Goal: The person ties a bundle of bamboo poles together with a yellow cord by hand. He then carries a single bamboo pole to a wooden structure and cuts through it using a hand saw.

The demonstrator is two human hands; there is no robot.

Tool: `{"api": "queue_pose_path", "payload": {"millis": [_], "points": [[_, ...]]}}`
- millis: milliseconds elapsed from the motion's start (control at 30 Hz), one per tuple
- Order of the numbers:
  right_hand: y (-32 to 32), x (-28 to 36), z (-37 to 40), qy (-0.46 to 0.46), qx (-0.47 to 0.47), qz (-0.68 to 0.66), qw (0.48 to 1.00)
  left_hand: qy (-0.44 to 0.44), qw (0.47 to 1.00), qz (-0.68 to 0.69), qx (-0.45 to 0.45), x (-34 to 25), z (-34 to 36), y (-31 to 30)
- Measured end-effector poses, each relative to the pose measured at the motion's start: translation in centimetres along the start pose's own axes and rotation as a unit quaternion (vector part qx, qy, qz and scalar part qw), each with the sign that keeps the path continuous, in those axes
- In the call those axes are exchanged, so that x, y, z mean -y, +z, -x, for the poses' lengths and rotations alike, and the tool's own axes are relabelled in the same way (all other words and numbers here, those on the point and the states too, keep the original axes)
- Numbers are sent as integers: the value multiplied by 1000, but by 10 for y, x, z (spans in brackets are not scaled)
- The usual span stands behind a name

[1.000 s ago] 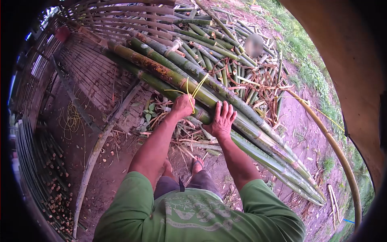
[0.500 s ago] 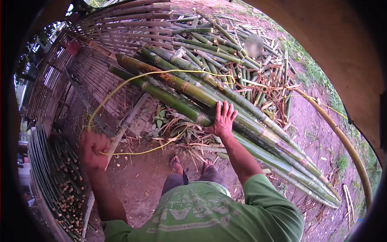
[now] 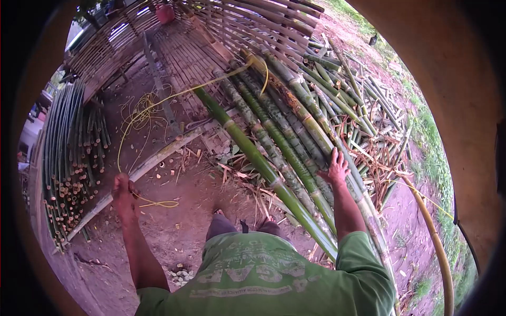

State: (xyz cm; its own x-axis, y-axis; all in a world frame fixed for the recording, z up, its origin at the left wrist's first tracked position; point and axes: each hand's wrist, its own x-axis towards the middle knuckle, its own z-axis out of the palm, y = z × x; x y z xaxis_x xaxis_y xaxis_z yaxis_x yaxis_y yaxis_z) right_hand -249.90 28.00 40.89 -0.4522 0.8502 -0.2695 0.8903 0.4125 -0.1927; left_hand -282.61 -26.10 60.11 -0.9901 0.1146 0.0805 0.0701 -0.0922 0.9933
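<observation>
My left hand [image 3: 125, 197] is closed around a thin yellow cord [image 3: 182, 92], out to the left of the bamboo. From that fist the cord runs up and across to the far ends of the poles, where a loop hangs over them. A short tail of it dangles beside my wrist. My right hand [image 3: 337, 169] lies with fingers spread on the long bamboo poles [image 3: 300, 108], several of them side by side. One smooth green bamboo pole [image 3: 247, 141] is nearest my body, a little apart from the others.
Cut bamboo pieces [image 3: 342, 87] are heaped behind the poles. Thin bamboo stalks [image 3: 68, 152] stand bundled at the left. A slatted bamboo platform [image 3: 184, 58] is at the back. Tangled yellow cord [image 3: 145, 111] lies on the ground, near a long timber [image 3: 153, 160]. A curved pole [image 3: 435, 237] rises at right.
The view has turned left. The cord, arched over the middle of the poles before, now crosses near their far ends. My left hand still grips it; my right stays on the bamboo.
</observation>
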Motion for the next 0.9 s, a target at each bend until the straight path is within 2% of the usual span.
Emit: {"api": "queue_pose_path", "payload": {"millis": [100, 133, 200, 233, 267, 300, 333, 400, 433, 467, 533, 567, 600, 667, 700, 733, 767, 833, 867, 900], "points": [[16, 15, 14, 17, -17, 7, 1000, -54, 998, -17, -6, -8, 1, -14], [18, 31, 28, -4, -68, -7, 998, -62, 997, -33, -2, -11, -2, -22], [25, 74, 58, -104, -130, -92, 982, -15, 995, -100, 10, -13, -10, -35], [25, 102, 76, -156, -117, -119, 973, 19, 992, -119, 21, -13, -14, -43], [24, 131, 94, -206, -103, -147, 962, 52, 988, -140, 33, -14, -18, -51], [25, 159, 110, -223, -79, -148, 960, 46, 989, -133, 49, -15, -21, -58], [24, 183, 123, -246, -52, -157, 955, 24, 988, -113, 99, -24, -21, -59], [62, 205, 123, -321, -40, -217, 921, -20, 977, -71, 198, -49, -17, -61], [72, 214, 127, -329, -30, -203, 922, -57, 960, -104, 254, -56, -15, -65], [94, 207, 120, -367, 23, -212, 905, -93, 936, -136, 310, -63, -17, -69], [104, 216, 130, -310, 147, -72, 936, -99, 896, -169, 399, -78, -27, -69], [106, 219, 133, -298, 216, -43, 929, -102, 870, -185, 445, -84, -37, -75], [105, 222, 140, -282, 283, -15, 917, -31, 867, -219, 446, -88, -55, -84], [145, 203, 148, -254, 287, 31, 923, 112, 840, -281, 450, -99, -113, -95], [158, 197, 153, -211, 294, 30, 932, 178, 817, -370, 406, -102, -162, -109], [169, 191, 161, -166, 301, 29, 939, 209, 768, -484, 362, -126, -212, -115], [184, 181, 169, -122, 301, -1, 946, 302, 750, -523, 271, -127, -284, -131], [208, 165, 191, -39, 298, -58, 952, 369, 666, -646, 53, -169, -427, -155], [207, 165, 207, 2, 302, -92, 949, 473, 649, -595, 28, -186, -498, -185], [209, 160, 221, 15, 311, -107, 944, 410, 530, -732, -122, -216, -514, -179]]}}
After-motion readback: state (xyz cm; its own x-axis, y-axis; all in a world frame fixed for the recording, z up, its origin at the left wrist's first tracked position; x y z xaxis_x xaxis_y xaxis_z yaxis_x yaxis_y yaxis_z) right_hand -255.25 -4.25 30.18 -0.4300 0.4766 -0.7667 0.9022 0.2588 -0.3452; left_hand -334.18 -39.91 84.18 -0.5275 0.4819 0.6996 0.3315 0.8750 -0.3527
